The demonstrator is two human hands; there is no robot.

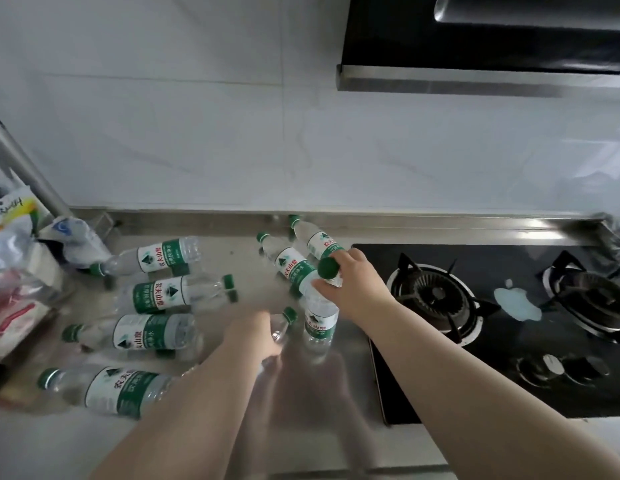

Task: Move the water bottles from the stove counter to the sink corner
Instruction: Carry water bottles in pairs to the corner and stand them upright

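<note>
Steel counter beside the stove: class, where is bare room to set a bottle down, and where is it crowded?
Bare steel counter lies at the near edge, between the forearms and the hob. A smaller patch lies behind, between the left bottles and the two tilted bottles by the backsplash. The left side is crowded: four lying bottles, then bags.
</note>
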